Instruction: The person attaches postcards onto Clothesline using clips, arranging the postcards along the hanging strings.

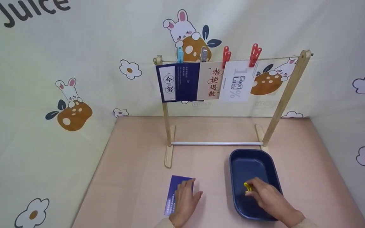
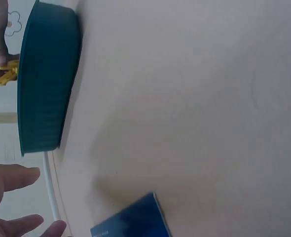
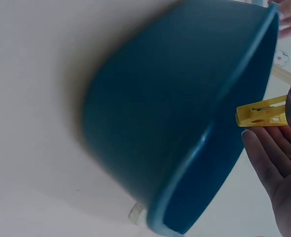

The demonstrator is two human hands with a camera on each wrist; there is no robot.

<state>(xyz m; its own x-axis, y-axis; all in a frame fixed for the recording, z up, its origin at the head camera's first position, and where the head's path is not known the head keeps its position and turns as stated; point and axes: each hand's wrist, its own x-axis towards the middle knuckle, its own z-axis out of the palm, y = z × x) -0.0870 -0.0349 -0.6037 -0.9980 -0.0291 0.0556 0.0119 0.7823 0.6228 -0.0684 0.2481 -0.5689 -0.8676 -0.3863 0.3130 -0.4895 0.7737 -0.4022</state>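
Observation:
A yellow clothespin (image 3: 261, 112) is pinched between the thumb and fingers of my right hand (image 1: 269, 198), over the dark blue basin (image 1: 249, 202). In the left wrist view the same clothespin (image 2: 8, 72) shows beside the basin's rim. My left hand (image 1: 185, 198) hovers with spread, relaxed fingers over a dark blue card (image 1: 173, 190) lying on the table, hiding part of it. That card's corner (image 2: 135, 219) shows at the bottom of the left wrist view, apart from the fingers.
Behind stands a wooden rack (image 1: 285, 98) with a string across its top. Cards hang there: a dark blue one (image 1: 187, 82), a beige one (image 1: 209, 80) and a white one (image 1: 238, 80), with blue (image 1: 180, 54), grey (image 1: 204, 54) and red clothespins (image 1: 255, 55). A white bar (image 1: 217, 143) joins the rack's feet.

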